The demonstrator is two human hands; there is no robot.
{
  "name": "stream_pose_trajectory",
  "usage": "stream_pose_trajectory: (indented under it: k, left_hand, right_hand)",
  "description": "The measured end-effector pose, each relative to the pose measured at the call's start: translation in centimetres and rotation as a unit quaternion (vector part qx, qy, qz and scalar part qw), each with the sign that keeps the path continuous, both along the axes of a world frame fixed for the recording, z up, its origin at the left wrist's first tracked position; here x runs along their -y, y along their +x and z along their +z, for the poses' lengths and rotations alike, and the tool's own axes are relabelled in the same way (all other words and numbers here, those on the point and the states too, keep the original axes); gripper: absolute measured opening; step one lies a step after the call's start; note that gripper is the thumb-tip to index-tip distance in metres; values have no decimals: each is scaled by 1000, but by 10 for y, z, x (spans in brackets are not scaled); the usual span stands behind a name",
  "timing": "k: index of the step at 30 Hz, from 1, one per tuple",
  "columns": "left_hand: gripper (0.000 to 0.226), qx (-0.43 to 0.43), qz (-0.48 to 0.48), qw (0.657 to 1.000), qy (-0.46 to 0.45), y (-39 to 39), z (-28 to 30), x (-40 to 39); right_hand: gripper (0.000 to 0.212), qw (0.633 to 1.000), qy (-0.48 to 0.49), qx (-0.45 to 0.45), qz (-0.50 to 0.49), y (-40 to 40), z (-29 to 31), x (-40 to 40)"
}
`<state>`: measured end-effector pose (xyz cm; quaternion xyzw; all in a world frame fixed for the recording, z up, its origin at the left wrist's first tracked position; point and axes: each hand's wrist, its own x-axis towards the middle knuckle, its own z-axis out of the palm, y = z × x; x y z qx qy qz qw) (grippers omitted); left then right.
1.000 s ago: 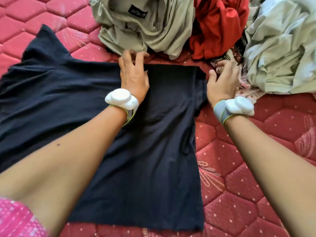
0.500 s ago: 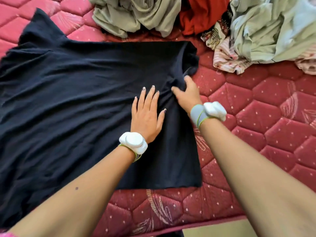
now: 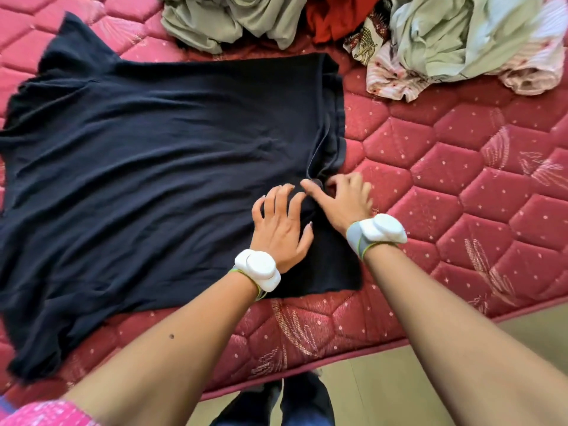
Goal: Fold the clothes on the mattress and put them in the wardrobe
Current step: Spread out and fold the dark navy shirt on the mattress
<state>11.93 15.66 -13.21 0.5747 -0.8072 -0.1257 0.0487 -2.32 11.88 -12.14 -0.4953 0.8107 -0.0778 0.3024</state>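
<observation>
Both my hands slid lower: left hand (image 3: 281,229) fingers spread, pressing one soft navy shirt (image 3: 159,167); right hand (image 3: 344,201) fingers pinching its bunched fold on quilted red mattress (image 3: 455,186).

The dark navy T-shirt (image 3: 147,167) is soft matt knit cloth, faintly creased, lying on a red quilted mattress (image 3: 445,167) of slightly shiny patterned fabric, while the white wrist-worn devices (image 3: 258,270) look like smooth, glossy plastic.
</observation>
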Motion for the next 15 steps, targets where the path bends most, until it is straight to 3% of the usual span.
stream_pose_trajectory:
  k: [4,6,10,13,15]
  left_hand:
    - [60,-5,-39,999,10,22,-2,-24]
    - [65,9,-57,998,14,30,-3,-37]
    - [75,35,-82,995,41,29,-2,-49]
    - [78,55,-121,990,46,26,-1,-64]
    - [83,64,-134,988,47,27,-3,-72]
  right_hand:
    - [53,996,-53,58,33,11,-1,-17]
    - [39,995,-71,65,-6,10,7,-30]
    - [20,985,-86,-71,-135,-4,18,-59]
    - [23,971,-60,-112,-202,-10,11,-92]
    - [38,971,-75,-106,-198,-10,4,-103]
